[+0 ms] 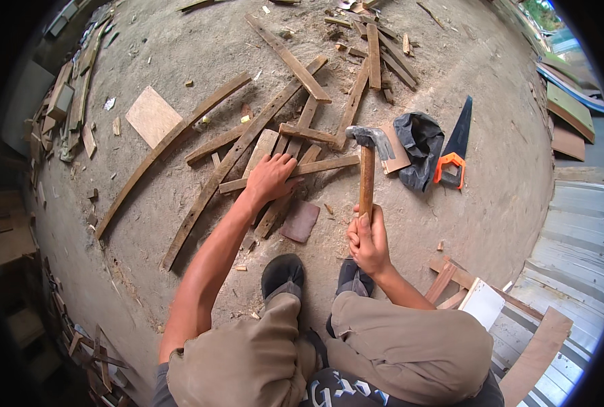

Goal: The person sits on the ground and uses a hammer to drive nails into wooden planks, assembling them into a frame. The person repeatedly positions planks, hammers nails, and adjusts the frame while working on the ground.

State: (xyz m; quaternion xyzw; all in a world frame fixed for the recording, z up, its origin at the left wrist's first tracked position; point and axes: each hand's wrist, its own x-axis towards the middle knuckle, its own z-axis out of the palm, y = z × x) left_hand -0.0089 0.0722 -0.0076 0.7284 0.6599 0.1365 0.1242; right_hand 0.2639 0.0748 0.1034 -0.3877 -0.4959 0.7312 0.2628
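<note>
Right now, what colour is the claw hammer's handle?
The claw hammer handle is brown above the right hand, seen best in the head view.

The one view looks from the person's head, steeply down and slightly forward. The trousers [410, 332] are closest, along the lower edge; the hammer [367, 173] is near, beyond them, right of centre; the ground [505, 230] recedes upward. The wide fisheye bends metal sheeting [576, 230] toward the right rim.

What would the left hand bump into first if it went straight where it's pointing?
The left hand would probably meet the short wooden strip lying crosswise just beyond it, though depth is hard to judge.
</note>
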